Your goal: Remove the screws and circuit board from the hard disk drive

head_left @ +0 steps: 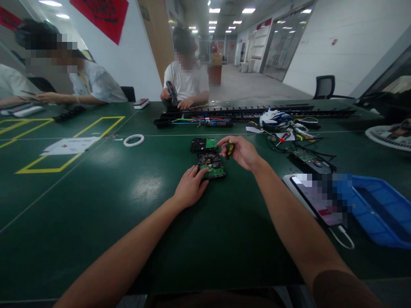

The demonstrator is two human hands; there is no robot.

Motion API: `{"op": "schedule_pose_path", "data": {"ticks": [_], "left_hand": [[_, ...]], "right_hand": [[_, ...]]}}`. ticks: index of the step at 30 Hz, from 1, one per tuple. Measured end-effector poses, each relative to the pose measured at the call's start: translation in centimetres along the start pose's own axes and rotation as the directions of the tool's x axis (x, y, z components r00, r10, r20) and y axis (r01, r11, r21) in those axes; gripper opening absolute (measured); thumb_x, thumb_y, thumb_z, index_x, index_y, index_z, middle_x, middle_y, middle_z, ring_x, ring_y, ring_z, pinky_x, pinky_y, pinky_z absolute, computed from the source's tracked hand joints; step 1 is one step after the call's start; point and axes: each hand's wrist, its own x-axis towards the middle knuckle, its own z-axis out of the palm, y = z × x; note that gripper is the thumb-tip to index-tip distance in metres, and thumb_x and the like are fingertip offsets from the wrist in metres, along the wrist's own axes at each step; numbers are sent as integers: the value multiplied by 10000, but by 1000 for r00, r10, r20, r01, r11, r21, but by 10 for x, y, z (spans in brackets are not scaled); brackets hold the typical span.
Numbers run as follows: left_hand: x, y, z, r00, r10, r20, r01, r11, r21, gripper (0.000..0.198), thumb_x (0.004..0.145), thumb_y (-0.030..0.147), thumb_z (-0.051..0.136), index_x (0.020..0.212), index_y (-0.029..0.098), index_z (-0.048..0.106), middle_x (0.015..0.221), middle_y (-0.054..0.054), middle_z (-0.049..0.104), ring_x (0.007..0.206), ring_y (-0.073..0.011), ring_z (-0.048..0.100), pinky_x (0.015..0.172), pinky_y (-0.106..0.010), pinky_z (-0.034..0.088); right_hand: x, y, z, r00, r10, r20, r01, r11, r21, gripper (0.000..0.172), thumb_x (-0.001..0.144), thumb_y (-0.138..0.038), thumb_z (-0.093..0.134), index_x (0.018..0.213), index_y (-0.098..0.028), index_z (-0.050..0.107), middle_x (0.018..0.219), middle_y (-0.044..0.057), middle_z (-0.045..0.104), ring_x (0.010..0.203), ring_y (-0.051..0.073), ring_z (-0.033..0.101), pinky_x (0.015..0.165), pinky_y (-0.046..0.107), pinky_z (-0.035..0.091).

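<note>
On the green table lies a hard drive [210,160], its black casing and green circuit board facing up. My left hand [192,185] rests at its near left edge, fingers stretched onto the board. A small screwdriver with a yellow and black handle [230,148] is in my right hand [242,152], held above the drive's right side; its tip is too small to make out. Just beyond, a second hard drive [199,145] with a green board lies flat, close to my right fingertips.
A blue plastic tray [379,205] and a phone [316,199] sit at right, near another circuit-board device [310,160]. Cables, gloves [276,117] and long black strips [244,113] line the back. A white tape roll [134,140] lies left. Across the table, a person [186,79] holds a power drill [171,90].
</note>
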Motion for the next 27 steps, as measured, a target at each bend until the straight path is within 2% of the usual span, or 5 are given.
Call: {"op": "schedule_pose_path", "data": {"ticks": [4,10,20,27], "left_hand": [[0,0,-1,1000,7,-1,-7,1000,-1,506,1041,395,530,1519,233,492,1538,-165,544,1503,-359,453,1228,-570,395],[0,-1,1,1000,-3,0,3,1000,11,506,1042,398,527,1520,234,492,1553,-168,530,1512,-363,439,1225,-571,399],[0,1,-2,1000,-2,6,2,1000,7,508,1045,394,523,1529,244,482,1561,-159,523,1507,-362,447,1223,-567,406],[0,0,-1,1000,-7,11,7,1000,-2,519,1047,393,521,1536,223,482,1564,-173,519,1524,-366,424,1235,-568,389]], "right_hand": [[-1,-2,-1,1000,-24,-12,23,998,-57,282,917,-373,551,956,-202,771,849,45,650,806,198,619,805,362,487],[-2,-5,0,999,-47,-21,43,988,-149,280,930,-380,585,946,-196,795,841,53,680,832,201,623,771,345,460],[-1,-4,3,999,-37,-13,36,998,-53,266,896,-344,541,830,-186,744,861,79,709,824,224,672,861,411,524],[-1,-5,1,998,-59,0,59,995,-74,182,924,-301,585,854,-200,719,819,42,658,772,195,650,767,368,494]]}}
